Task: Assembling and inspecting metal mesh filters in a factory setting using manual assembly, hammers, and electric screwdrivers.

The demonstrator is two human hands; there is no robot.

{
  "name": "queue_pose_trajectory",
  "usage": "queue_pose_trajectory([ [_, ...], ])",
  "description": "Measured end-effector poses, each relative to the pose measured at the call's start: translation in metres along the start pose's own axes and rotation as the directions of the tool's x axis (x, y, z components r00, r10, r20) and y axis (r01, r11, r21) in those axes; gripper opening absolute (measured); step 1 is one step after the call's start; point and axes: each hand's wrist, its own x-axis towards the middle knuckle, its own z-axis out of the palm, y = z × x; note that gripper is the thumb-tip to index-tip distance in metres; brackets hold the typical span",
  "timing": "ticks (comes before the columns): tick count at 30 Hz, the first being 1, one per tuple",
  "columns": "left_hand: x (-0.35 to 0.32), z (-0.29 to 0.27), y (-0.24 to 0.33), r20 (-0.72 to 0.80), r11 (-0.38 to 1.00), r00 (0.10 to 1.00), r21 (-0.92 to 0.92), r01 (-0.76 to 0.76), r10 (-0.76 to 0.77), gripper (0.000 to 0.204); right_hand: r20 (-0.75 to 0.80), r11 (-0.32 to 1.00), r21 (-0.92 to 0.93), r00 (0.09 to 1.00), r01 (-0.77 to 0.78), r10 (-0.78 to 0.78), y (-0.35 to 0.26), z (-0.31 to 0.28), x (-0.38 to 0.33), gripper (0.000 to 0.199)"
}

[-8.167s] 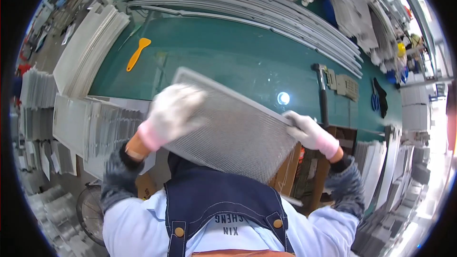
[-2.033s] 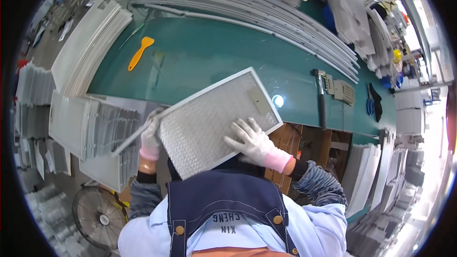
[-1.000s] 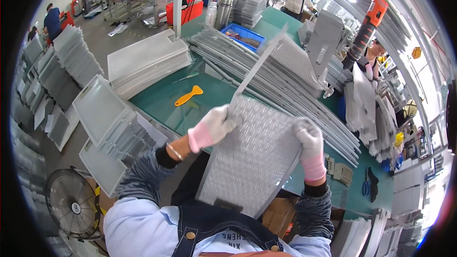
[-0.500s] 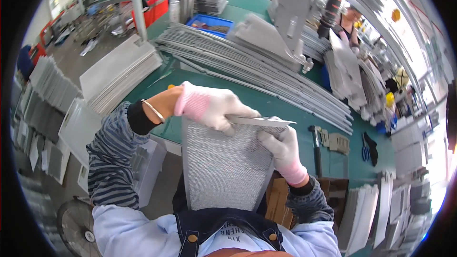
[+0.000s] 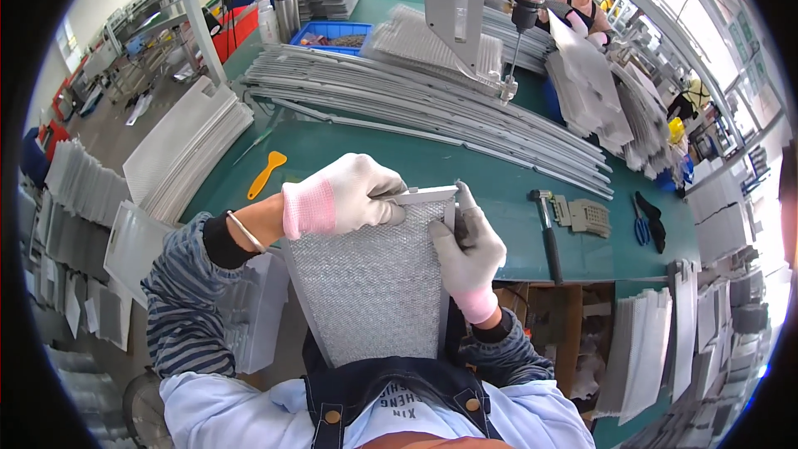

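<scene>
A silver mesh filter panel (image 5: 366,291) with narrow metal side edging stands tilted between my body and the green bench. Along its top edge lies a short pale metal strip (image 5: 428,194), its right end at the panel's upper right corner. My left hand (image 5: 357,193), in a white glove with a pink cuff, is closed on the strip's left part, with the thumb side against the mesh. My right hand (image 5: 472,251), gloved alike, grips the panel's right edge just below that corner. One right finger reaches up beside the strip's end.
On the green bench (image 5: 332,145) lie a yellow scraper (image 5: 267,175), a hammer (image 5: 546,237) and blue-handled scissors (image 5: 642,229). Long metal strips (image 5: 449,123) are piled behind, near an upright drill (image 5: 529,0). Panels (image 5: 187,150) are stacked at left. A co-worker (image 5: 582,4) stands far right.
The strip has gone from jutting past the panel's right side to lying along its top edge. My right hand has shifted left with the panel corner. The head view has turned, baring the yellow scraper.
</scene>
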Motion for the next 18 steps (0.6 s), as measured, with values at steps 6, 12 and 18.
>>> queue_pose_trajectory([
  [6, 0.016, 0.003, 0.010, 0.065, 0.992, 0.998, -0.127, -0.015, 0.023, 0.028, 0.025, 0.995, -0.094, 0.999, 0.036, -0.034, -0.012, -0.034, 0.001, 0.059],
  [12, 0.040, 0.013, 0.013, 0.271, 0.986, 0.948, -0.038, -0.163, 0.167, 0.031, -0.275, 0.998, 0.010, 0.959, 0.069, -0.063, -0.012, -0.039, -0.003, 0.034],
  [18, 0.028, 0.015, -0.004, 0.217, 0.991, 0.968, -0.005, -0.131, 0.129, 0.031, -0.167, 0.999, -0.005, 0.985, -0.049, 0.048, -0.012, -0.028, 0.002, 0.036],
])
